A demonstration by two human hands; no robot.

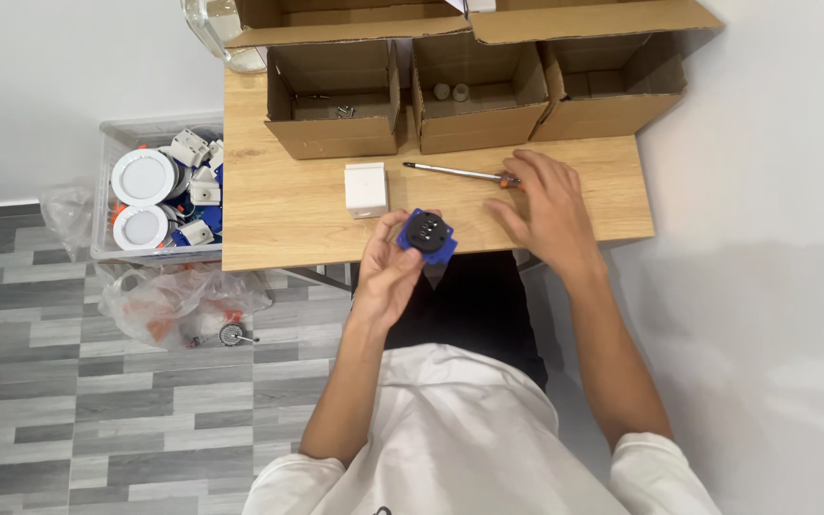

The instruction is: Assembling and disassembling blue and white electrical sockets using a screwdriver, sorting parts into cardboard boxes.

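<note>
Left hand raised mid-frame, fingers curled in a closed grip; right hand reaches forward, palm down, fingers spread.

A single camera on my head looks almost straight down over my chest and both arms onto a wooden table set against a white wall. It sits close enough that my white shirt fills the bottom edge, while three open cardboard boxes line the top of the frame at the table's far side. My left hand and right hand fall near the centre. Grey plank flooring and a clear bin occupy the left third. No second view overlaps this one.
</note>
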